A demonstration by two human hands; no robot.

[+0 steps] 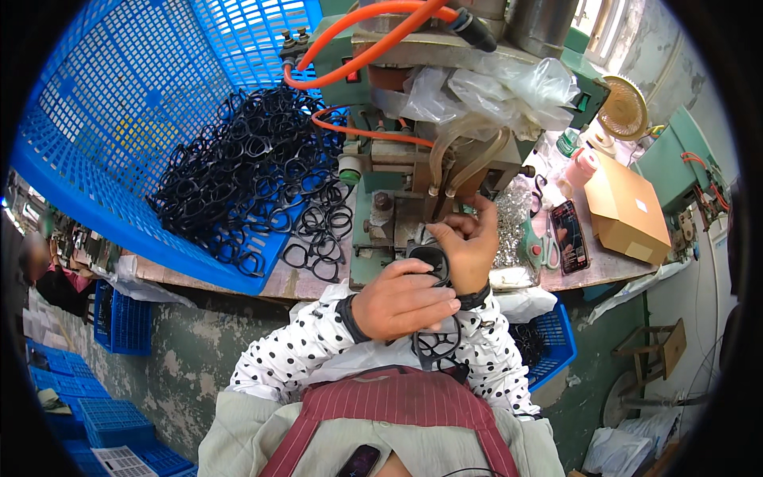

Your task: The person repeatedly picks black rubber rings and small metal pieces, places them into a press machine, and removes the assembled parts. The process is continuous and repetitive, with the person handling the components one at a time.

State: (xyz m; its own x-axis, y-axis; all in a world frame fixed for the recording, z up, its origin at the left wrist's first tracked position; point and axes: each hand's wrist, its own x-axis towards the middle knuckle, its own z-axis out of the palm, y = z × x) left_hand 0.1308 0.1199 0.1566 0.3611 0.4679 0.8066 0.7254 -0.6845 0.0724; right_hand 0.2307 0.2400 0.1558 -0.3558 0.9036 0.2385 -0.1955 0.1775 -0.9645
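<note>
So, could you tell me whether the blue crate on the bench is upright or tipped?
Tipped: the blue crate leans on its side, black eyeglass frames spilling onto the bench.

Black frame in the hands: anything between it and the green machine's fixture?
Nothing visible. The left hand and right hand hold the black frame right at the green machine; only the right fingers overlap the gap.

Left hand and right hand pinch a black eyeglass frame just below the green machine; more black frames lie heaped to their left.
</note>
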